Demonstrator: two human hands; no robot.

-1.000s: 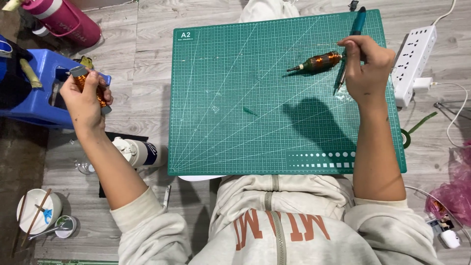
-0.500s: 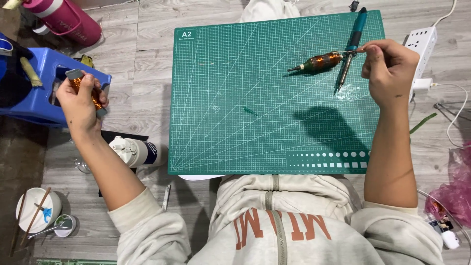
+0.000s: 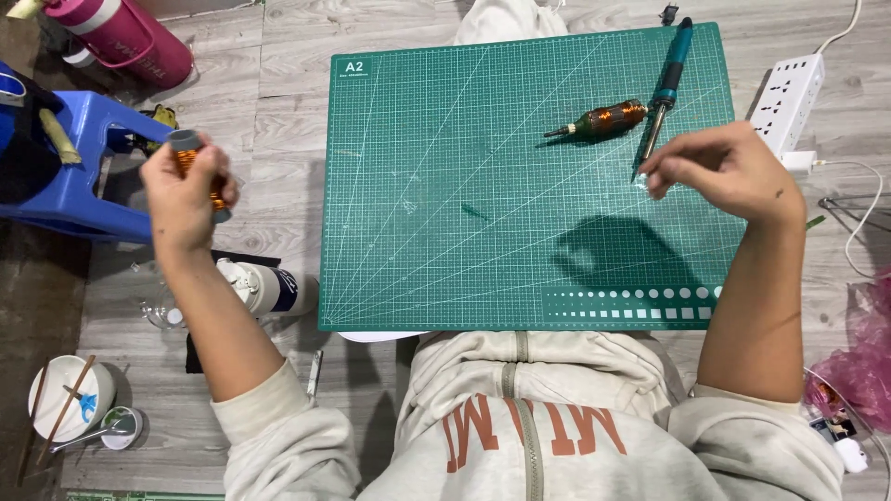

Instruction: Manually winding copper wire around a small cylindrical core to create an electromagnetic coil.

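You are gripping a copper wire spool in your left hand off the green mat, while your right hand (fingers pinched, contents unclear) is hovering just beside the soldering iron, lying steeply top-to-bottom.

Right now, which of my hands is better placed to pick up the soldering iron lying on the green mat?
Right. Your right hand hovers just beside the tip of the soldering iron on the green mat and looks free. Your left hand is off the mat, holding a copper wire spool.
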